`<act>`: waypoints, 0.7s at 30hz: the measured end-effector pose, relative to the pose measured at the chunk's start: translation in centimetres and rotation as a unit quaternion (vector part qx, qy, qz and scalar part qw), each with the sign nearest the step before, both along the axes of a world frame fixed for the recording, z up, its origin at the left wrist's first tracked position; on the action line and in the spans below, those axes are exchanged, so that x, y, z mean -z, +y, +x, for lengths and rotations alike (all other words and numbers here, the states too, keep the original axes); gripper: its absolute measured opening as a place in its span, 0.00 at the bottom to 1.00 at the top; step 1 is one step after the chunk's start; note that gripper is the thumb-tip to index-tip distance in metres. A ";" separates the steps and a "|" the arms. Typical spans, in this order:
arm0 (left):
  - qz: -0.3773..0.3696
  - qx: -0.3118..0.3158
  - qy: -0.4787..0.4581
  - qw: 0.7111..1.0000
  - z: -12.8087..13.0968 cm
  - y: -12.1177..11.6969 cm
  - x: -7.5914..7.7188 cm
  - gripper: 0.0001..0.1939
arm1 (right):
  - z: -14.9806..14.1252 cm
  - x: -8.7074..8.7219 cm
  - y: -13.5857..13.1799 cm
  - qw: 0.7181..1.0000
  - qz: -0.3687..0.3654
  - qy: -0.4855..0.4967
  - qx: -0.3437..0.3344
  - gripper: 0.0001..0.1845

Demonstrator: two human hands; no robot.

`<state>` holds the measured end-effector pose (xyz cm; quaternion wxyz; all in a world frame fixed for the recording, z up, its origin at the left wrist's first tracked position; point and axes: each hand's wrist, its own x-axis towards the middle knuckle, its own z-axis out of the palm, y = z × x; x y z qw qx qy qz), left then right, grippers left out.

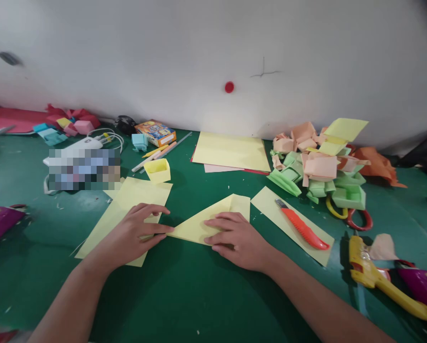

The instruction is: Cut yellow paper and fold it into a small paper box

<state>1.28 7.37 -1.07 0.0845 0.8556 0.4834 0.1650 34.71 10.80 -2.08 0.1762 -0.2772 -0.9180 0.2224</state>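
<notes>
The folded yellow paper [195, 225] lies on the green table [185, 305], with its long pointy end toward the left. The left hand [145, 231] has its fingertips at that pointy end; I cannot tell if they pinch it or only touch it. The right hand [237, 238] lies on top of the folded paper with its fingers spread, not gripping, and hides part of it.

Just left of the folded paper is a big yellow sheet [106, 219], partly under the left hand. Just right of it is a yellow strip [267, 202] with a red cutter [304, 228] on top. Behind the folded paper, to the left, sits a little yellow box [157, 172], with pencils [154, 151] and an orange carton [156, 132] farther back. Straight behind it is a stack of sheets [231, 150], yellow on top.

Behind it to the right is a messy heap of paper shapes [319, 166], pink, green and yellow, with scissors handles [360, 221] poking out in front. Well to its right lies a yellow glue gun [361, 269]. Far to its left is something purple [2, 224], cut off by the edge.
</notes>
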 end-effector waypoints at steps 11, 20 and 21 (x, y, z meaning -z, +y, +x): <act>0.008 -0.002 -0.005 1.000 0.1 0.1 0.0 0.13 | 0.0 0.2 0.1 1.000 0.006 0.011 0.001 0.13; 0.012 -0.008 -0.023 1.000 0.5 0.2 -0.2 0.14 | -0.1 0.4 -0.2 0.999 0.028 0.009 0.020 0.13; 0.010 -0.008 -0.022 1.000 0.5 0.2 -0.2 0.14 | -0.1 0.4 -0.3 0.999 0.029 0.008 0.023 0.13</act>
